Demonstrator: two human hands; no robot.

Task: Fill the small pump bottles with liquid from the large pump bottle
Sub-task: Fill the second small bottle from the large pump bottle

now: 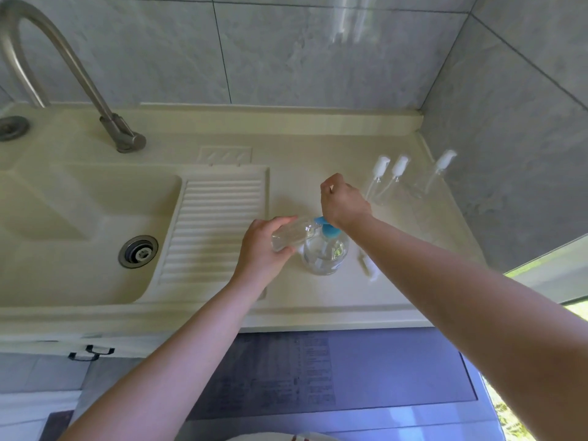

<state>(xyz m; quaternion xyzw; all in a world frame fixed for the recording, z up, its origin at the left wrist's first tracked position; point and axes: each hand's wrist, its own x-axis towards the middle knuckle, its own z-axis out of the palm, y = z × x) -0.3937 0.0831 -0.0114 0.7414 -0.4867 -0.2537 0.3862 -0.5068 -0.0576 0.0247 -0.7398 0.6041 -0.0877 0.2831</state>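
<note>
Holding small bottle [291, 234] tilted at blue pump [327, 229]: L hand [262, 249] gripping; R hand [343, 203] curled over pump, grip unclear.

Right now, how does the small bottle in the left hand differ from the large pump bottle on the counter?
The small bottle is slim and tilted nearly on its side in the left hand; the large pump bottle is round-bodied and stands upright on the counter. The small bottle's neck is open, with no pump; the large pump bottle carries a blue pump head, under the right hand. Both are clear.
</note>
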